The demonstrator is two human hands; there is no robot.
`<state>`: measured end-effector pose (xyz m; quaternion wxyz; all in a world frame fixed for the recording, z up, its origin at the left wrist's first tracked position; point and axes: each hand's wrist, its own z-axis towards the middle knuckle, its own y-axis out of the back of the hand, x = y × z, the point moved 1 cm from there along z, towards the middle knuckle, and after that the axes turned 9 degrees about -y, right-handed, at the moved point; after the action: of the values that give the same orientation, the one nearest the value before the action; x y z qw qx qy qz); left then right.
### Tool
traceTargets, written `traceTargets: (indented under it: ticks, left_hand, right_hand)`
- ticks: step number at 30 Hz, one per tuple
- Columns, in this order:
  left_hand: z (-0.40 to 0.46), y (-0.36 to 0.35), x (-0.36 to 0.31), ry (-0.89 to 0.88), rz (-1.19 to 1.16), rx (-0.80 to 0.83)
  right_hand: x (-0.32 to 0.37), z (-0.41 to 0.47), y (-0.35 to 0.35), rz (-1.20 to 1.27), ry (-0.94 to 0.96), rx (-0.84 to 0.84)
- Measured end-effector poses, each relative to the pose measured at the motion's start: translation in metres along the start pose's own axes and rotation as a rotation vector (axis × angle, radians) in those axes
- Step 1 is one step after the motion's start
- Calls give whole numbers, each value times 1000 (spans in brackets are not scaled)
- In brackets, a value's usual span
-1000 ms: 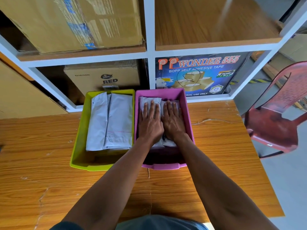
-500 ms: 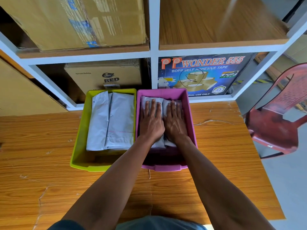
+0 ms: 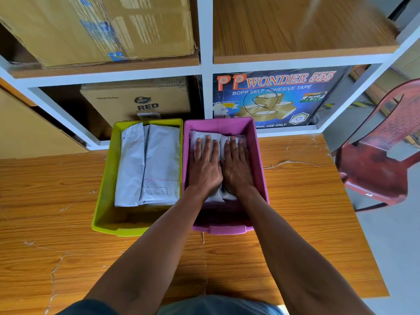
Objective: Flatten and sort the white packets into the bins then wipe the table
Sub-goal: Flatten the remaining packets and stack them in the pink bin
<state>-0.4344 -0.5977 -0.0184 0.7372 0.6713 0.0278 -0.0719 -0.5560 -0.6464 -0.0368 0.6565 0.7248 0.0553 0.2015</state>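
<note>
Two bins side by side at the far edge of the wooden table point(image 3: 68, 223), walls touching: lime-green bin point(image 3: 103, 201) on the left, pink bin point(image 3: 261, 169) on the right, both backed against the white shelf frame point(image 3: 205, 87). In the green one, larger white packets point(image 3: 150, 167) laid flat and lengthwise, overlapping, apparently already pressed down and sorted. In the pink one, smaller white packets point(image 3: 205, 138) stacked toward the far end, mostly hidden under both palms. Left hand point(image 3: 204, 169) and right hand point(image 3: 237, 169) flat on the pile, edges nearly touching, fingers straight and only slightly apart, clamped on nothing; pressing rather than gripping, judging by the spread posture, likely to squeeze air out and keep the stack low in the bin. Arms reaching straight forward over the near rim, probably so that weight comes down evenly. No loose packets visible anywhere on the tabletop, so sorting looks close to done, with wiping not yet begun and no cloth in sight. Beyond, cardboard boxes point(image 3: 136, 103) and a tape carton point(image 3: 272, 98) on the shelves; a red plastic chair point(image 3: 381, 155) at the right.
</note>
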Motion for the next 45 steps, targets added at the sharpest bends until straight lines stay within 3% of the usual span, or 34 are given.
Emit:
traceTargets:
  ticks: [18,23,26,31,36,45]
  left_hand:
    - [3,26,-8,18,-83,119]
    - [-9,67,-14,-23,-155,-9]
    - [-25,88,-6,10,-237,-160]
    - [-75,122,19,118,-212,-286]
    - [-141,130,76,232,-73,-292]
    - [-287,146,182,437,-37,-389]
  right_hand:
    - [-2,-2,17,72,12,88]
    - [6,-10,42,151,-53,-23]
    - [21,-21,55,214,-1,-203]
    - [75,-42,62,261,50,-287]
    - [148,-76,60,282,181,-308]
    - [305,-137,39,294,365,-414]
